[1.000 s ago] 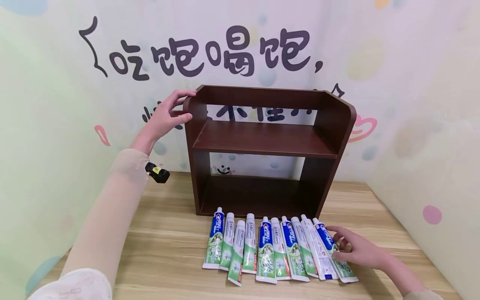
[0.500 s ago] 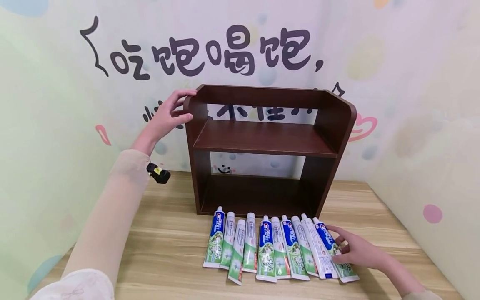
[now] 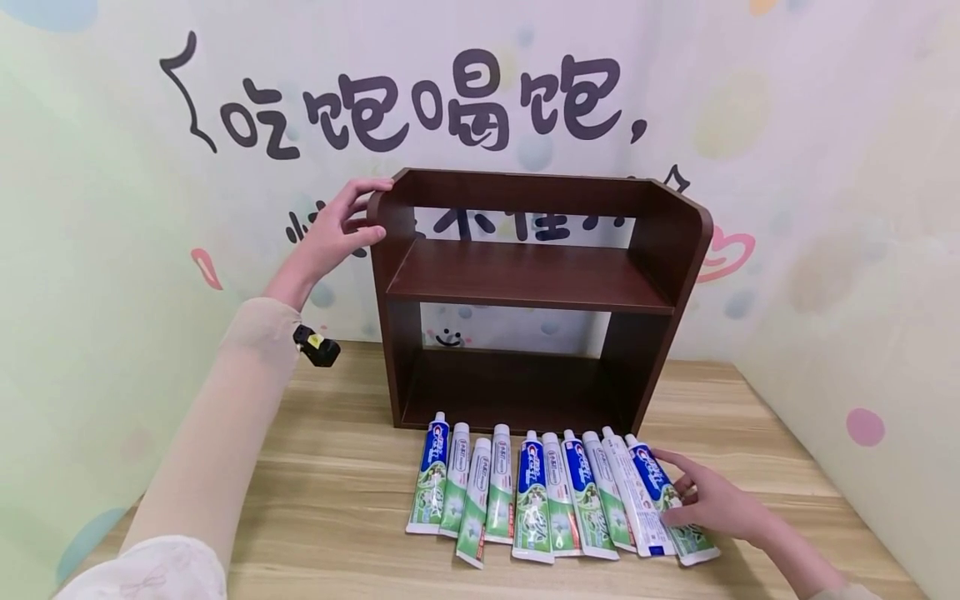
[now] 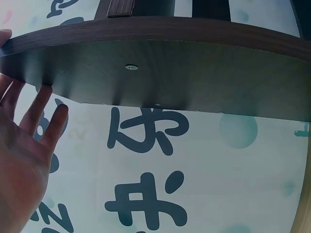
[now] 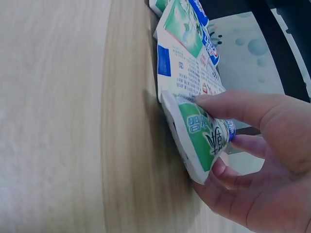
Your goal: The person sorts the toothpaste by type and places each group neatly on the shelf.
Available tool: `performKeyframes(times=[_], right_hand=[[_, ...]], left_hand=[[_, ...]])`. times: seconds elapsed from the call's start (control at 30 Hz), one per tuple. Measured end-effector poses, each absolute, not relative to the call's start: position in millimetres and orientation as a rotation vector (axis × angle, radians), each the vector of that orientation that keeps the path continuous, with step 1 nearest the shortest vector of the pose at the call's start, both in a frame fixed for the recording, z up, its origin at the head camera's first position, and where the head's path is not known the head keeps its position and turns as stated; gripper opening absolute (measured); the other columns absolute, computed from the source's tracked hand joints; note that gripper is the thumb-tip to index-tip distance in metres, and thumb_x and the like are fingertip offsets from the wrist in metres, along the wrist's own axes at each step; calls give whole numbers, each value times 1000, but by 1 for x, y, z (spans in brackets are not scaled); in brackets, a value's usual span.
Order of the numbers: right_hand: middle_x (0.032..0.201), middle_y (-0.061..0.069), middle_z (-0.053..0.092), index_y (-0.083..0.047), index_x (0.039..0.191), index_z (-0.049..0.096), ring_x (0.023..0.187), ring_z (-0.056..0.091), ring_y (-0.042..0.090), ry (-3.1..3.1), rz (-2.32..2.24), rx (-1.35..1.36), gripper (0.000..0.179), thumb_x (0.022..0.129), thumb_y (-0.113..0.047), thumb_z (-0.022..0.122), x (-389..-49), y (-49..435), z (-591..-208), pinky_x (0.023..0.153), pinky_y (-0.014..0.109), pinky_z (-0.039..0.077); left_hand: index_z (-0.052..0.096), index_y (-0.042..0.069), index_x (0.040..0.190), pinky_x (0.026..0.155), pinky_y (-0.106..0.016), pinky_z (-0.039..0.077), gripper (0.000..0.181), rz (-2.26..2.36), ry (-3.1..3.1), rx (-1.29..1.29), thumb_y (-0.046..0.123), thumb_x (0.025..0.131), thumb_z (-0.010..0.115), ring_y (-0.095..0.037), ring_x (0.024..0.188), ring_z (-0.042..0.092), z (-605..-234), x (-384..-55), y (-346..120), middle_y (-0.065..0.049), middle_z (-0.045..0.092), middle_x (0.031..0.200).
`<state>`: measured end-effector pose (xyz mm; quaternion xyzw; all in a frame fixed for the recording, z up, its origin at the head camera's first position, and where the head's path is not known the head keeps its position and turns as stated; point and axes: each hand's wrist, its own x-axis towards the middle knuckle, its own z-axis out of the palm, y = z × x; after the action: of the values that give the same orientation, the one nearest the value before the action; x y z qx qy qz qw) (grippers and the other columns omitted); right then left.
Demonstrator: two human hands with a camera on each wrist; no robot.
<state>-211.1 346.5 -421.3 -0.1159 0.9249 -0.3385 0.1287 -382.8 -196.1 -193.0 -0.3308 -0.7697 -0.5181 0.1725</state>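
Observation:
In the head view my left hand [image 3: 327, 237] rests at the upper left corner of a dark brown two-tier shelf [image 3: 532, 279]. Its thumb touches the front edge; the left wrist view has the other fingers [image 4: 56, 114] fairly straight by the side panel's outer face. My right hand [image 3: 723, 502] pinches the rightmost toothpaste tube [image 3: 651, 471], blue, green and white, lying on the table. In the right wrist view the thumb [image 5: 233, 104] lies across its face and the other fingers curl at its far edge. A white toothpaste tube [image 3: 632, 492], its printed back up, lies beside it.
Several more toothpaste tubes [image 3: 532, 504] lie in a row left of these, caps toward the shelf. All rest on a light wood-grain table [image 3: 337, 467]. Walls with printed lettering [image 3: 480, 100] stand behind and on both sides. A black wrist camera [image 3: 317, 346] sits on the left sleeve.
My right hand's fingers have drawn in a little around the rightmost toothpaste tube, whose bottom end has shifted slightly right. The left hand and the shelf hold their place.

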Motion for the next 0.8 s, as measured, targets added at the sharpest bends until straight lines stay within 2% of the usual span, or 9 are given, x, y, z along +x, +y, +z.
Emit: performKeyframes(times=[0.2, 0.33, 0.5, 0.8], right_hand=[[99, 11, 60, -2, 151, 33, 89, 54, 19, 2729, -881, -309, 92, 77, -27, 83, -214, 345, -417, 73, 31, 46], [96, 9, 62, 0, 151, 32, 87, 56, 17, 2693, -826, -365, 91, 80, -29, 80, -218, 347, -412, 71, 29, 47], [97, 10, 61, -1, 153, 28, 84, 56, 18, 2626, -858, -400, 91, 81, -24, 78, -219, 349, -404, 66, 24, 47], [99, 11, 61, -2, 154, 26, 88, 56, 22, 2585, -860, -385, 89, 83, -23, 76, -220, 348, -402, 69, 28, 48]], left_hand=[[46, 19, 143, 98, -23, 48, 57, -1452, -2191, -950, 8, 90, 63, -29, 140, 44, -191, -382, -196, 1, 42, 154], [46, 19, 143, 102, -26, 46, 57, -1418, -2194, -936, 9, 90, 63, -28, 139, 45, -192, -381, -198, 1, 43, 153], [47, 20, 142, 100, -24, 47, 56, -1437, -2172, -947, 9, 90, 63, -29, 138, 46, -191, -382, -198, 1, 44, 153], [46, 16, 143, 104, -27, 45, 56, -1431, -2176, -953, 6, 90, 63, -30, 140, 45, -192, -381, -197, -1, 43, 153]])
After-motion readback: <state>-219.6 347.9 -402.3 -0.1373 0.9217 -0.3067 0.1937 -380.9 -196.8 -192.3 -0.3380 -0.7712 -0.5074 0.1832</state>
